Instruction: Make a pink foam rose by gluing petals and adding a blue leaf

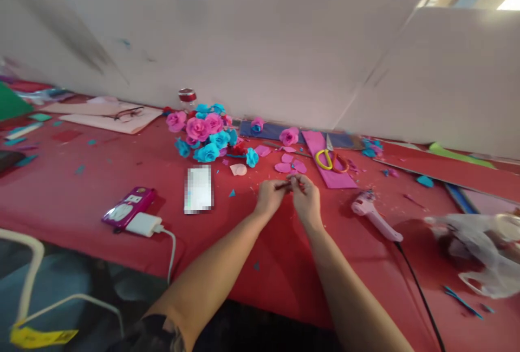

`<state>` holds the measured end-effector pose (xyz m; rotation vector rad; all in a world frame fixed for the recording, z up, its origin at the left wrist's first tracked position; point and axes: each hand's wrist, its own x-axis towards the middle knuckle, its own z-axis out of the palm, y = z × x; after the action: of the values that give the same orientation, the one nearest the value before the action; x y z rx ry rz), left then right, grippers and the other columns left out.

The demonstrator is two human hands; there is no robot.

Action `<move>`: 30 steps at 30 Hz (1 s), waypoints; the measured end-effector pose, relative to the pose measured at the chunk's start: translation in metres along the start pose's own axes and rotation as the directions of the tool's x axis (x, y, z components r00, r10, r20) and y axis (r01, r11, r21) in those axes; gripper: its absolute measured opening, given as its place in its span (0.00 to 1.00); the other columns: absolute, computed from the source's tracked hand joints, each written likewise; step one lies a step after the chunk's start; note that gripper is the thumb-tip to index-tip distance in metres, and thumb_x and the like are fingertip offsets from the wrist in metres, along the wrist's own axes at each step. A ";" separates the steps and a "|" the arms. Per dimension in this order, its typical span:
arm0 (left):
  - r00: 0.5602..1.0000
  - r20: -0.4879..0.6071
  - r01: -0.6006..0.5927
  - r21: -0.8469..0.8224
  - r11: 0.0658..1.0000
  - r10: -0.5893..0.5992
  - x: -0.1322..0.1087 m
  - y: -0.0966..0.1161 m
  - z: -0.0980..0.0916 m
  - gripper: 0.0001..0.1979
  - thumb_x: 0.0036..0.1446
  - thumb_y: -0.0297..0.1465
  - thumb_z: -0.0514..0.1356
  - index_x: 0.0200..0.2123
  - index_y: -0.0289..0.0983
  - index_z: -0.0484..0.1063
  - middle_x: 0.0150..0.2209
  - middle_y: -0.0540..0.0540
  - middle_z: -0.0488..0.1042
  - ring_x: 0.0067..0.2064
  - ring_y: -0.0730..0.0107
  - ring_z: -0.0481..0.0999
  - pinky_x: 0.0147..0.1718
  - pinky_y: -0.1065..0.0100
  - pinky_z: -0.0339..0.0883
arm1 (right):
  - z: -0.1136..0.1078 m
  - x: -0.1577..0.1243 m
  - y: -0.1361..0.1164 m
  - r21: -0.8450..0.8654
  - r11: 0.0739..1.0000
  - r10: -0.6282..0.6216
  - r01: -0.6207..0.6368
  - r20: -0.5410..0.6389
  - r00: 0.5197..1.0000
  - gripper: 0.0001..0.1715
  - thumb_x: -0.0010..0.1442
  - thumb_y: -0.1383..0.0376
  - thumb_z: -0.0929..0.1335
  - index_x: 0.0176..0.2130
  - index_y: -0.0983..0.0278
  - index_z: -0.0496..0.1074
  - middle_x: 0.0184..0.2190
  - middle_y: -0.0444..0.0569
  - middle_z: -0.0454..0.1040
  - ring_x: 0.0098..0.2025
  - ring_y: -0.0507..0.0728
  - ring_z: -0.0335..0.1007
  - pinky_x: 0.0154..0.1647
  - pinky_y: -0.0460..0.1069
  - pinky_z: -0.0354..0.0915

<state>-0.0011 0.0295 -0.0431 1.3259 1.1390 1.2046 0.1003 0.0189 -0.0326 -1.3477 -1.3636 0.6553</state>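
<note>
Over the red table my left hand (pixel 270 197) and my right hand (pixel 305 198) meet, fingers pinched together. Whatever sits between the fingertips is too small and hidden to name. Just beyond them lie loose pink petals (pixel 283 167) and a cream petal (pixel 238 169). Scissors with yellow and orange handles (pixel 324 160) rest on a pink paper sheet (pixel 339 178) past my right hand. To its right is a pink glue gun (pixel 376 218). A heap of pink and blue paper flowers (pixel 207 132) stands beyond my left hand, with a single pink flower (pixel 289 136) nearer the middle.
On the left are a phone-like white rectangle (pixel 199 189), a purple power bank (pixel 129 208) with a white charger (pixel 144 224), and eyeglasses (pixel 129 113) on paper. A plastic bag (pixel 483 249) lies at the right. The glue gun's black cord (pixel 420 292) runs to the front edge. A pale partition (pixel 244 54) stands behind.
</note>
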 end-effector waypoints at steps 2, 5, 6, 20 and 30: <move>1.000 -0.017 -0.002 0.049 0.999 0.003 0.000 -0.001 -0.001 0.11 0.52 0.29 0.58 0.35 0.36 0.80 0.31 0.45 0.80 0.35 0.64 0.78 0.40 0.63 0.70 | 0.000 0.000 0.002 0.008 1.000 0.017 -0.017 0.002 1.000 0.16 0.56 0.56 0.64 0.36 0.65 0.73 0.33 0.51 0.76 0.34 0.56 0.70 0.36 0.50 0.64; 1.000 -0.004 -0.014 0.066 0.998 0.014 -0.001 0.000 -0.001 0.11 0.53 0.29 0.57 0.35 0.37 0.79 0.31 0.46 0.81 0.36 0.64 0.78 0.39 0.64 0.70 | -0.001 0.000 0.003 -0.039 0.999 0.025 -0.027 -0.056 0.998 0.15 0.54 0.55 0.66 0.33 0.65 0.74 0.31 0.50 0.76 0.32 0.56 0.69 0.35 0.50 0.64; 1.000 0.007 -0.019 0.065 0.998 0.018 -0.002 0.000 -0.001 0.11 0.53 0.29 0.57 0.35 0.36 0.79 0.31 0.46 0.81 0.36 0.64 0.78 0.39 0.65 0.70 | -0.001 0.000 0.003 -0.046 0.999 0.025 -0.027 -0.059 0.998 0.15 0.54 0.55 0.66 0.32 0.65 0.74 0.31 0.50 0.76 0.31 0.55 0.69 0.35 0.50 0.64; 0.999 0.027 -0.025 0.033 0.999 0.024 -0.003 0.002 0.001 0.12 0.53 0.33 0.57 0.33 0.36 0.80 0.30 0.46 0.80 0.36 0.64 0.77 0.37 0.66 0.69 | -0.002 -0.001 0.004 -0.031 1.000 0.003 -0.003 0.004 1.000 0.18 0.56 0.53 0.65 0.35 0.64 0.75 0.33 0.51 0.76 0.34 0.55 0.68 0.37 0.51 0.64; 0.999 0.016 -0.048 -0.047 0.998 0.049 -0.004 0.001 0.003 0.13 0.54 0.33 0.55 0.30 0.35 0.79 0.26 0.46 0.78 0.33 0.66 0.76 0.38 0.66 0.69 | 0.000 -0.002 0.004 0.029 0.998 0.054 -0.052 -0.052 0.997 0.20 0.53 0.51 0.67 0.33 0.65 0.74 0.28 0.49 0.74 0.30 0.55 0.68 0.34 0.49 0.64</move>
<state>0.0017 0.0253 -0.0427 1.3328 1.0654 1.2451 0.1009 0.0178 -0.0373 -1.3733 -1.2756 0.6671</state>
